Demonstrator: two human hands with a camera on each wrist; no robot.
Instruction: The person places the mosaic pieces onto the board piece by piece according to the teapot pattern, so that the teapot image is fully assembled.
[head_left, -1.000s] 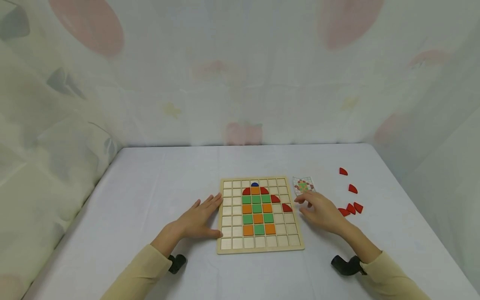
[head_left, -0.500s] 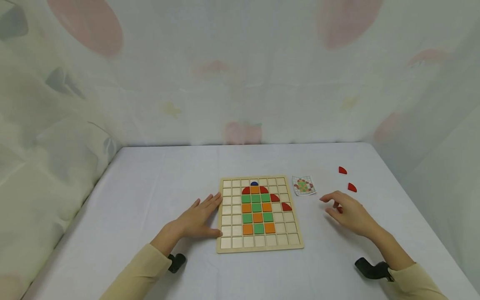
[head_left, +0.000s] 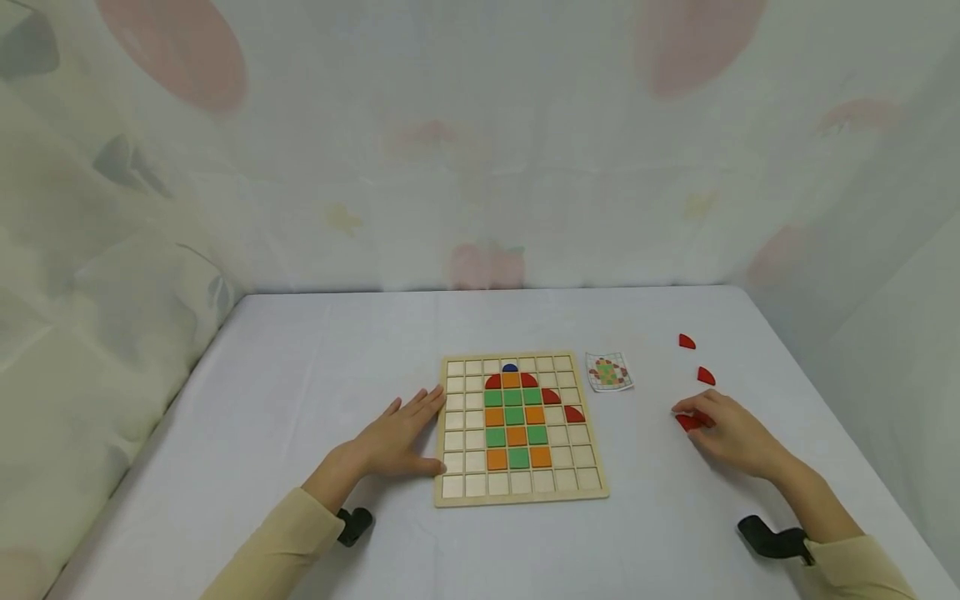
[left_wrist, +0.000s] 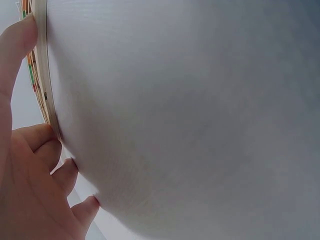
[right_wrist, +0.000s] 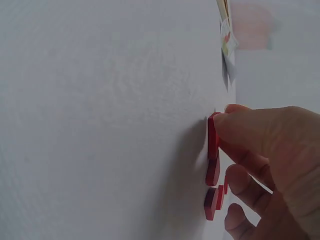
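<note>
A wooden grid board (head_left: 521, 502) lies on the white table with orange and green square tiles, red quarter-circle pieces and one blue piece in its cells. My left hand (head_left: 397, 437) rests along the board's left edge, fingers spread; in the left wrist view the thumb and fingertips touch the board's side (left_wrist: 44, 75). Off to the right, my right hand (head_left: 735, 437) pinches a red quarter-circle piece (right_wrist: 213, 135) between thumb and finger, low over the table. Several other red pieces (right_wrist: 210, 202) sit close by in the right wrist view; in the head view the hand hides some of them.
A small pattern card (head_left: 609, 372) lies between the board and my right hand. Two loose red pieces, one farther back (head_left: 687, 342) and one nearer (head_left: 706, 377), lie beyond that hand. Cloth walls (head_left: 480, 167) stand behind and beside the table.
My right hand has moved right, from beside the board's right edge to the loose red pieces, and now pinches one. The left hand and board have stayed put.
</note>
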